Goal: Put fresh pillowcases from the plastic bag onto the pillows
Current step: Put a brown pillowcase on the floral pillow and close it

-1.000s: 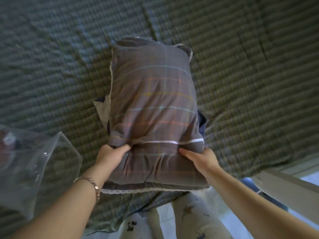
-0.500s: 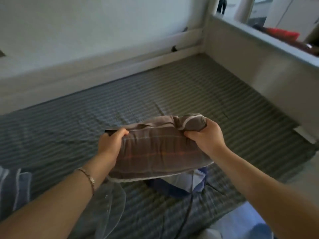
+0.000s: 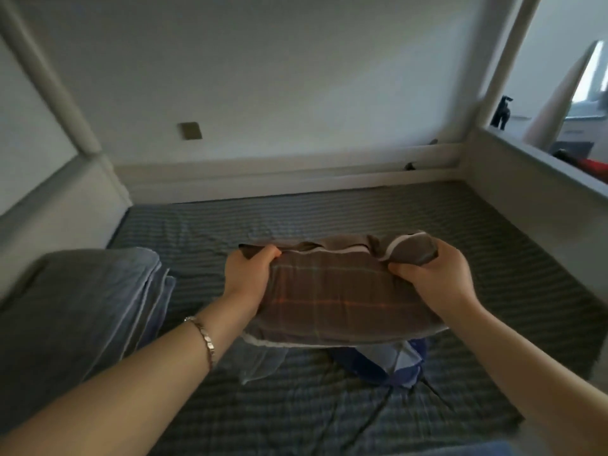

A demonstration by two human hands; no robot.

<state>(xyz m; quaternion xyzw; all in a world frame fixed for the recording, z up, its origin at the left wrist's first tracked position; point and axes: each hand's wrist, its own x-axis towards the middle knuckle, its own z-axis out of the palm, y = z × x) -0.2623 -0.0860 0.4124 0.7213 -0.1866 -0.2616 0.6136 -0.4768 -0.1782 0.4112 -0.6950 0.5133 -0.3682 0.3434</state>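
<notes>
A pillow in a brown plaid pillowcase (image 3: 342, 297) is held up off the bed, its open end with white trim facing away from me. My left hand (image 3: 246, 278) grips the case's left top corner. At the right top corner, my right hand (image 3: 434, 274) grips the bunched fabric. Under the pillow on the bed lie a blue and white cloth (image 3: 391, 360) and a clear plastic bag (image 3: 260, 363).
A folded grey-blue blanket (image 3: 82, 307) is piled at the left. The striped green bed sheet (image 3: 329, 218) runs back to a white wall, with bed frame rails (image 3: 526, 166) on both sides. A dark cable (image 3: 378, 409) trails over the sheet near me.
The pillow was lying flat on the bed a second ago; both hands have lifted it and hold it up. My view has tilted up towards the wall.
</notes>
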